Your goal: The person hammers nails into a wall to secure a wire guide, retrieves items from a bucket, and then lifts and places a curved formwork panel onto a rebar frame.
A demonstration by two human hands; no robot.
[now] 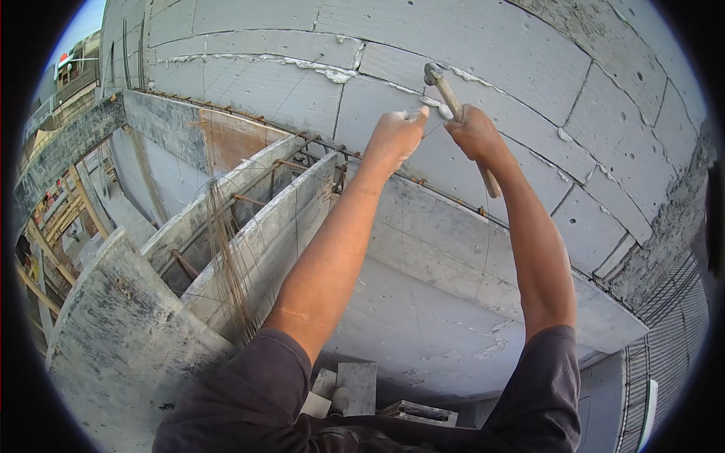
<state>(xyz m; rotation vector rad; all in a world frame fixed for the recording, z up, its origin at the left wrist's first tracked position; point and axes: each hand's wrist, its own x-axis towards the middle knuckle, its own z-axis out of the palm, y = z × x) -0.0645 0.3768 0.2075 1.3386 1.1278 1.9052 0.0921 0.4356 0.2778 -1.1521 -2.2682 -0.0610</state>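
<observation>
My right hand point(474, 134) is wrapped round the wooden handle of a hammer point(447, 92). The metal head points up and left, close to the grey block wall point(521, 60), and the handle's end sticks out below my fist. Just left of it, my left hand point(396, 138) is closed near the wall, thumb and fingers together. What it pinches, if anything, is too small to make out. A thin dark line, perhaps wire, shows between the two hands. White mortar point(436, 106) bulges from the joint beside my fingertips.
Formwork boards point(257, 234) run below left, with rebar point(283, 170) between them. A bundle of thin wires point(223, 257) hangs over the boards. A curved panel point(128, 340) stands at lower left. Steel mesh point(672, 325) is at right. My shoe point(340, 401) shows far below.
</observation>
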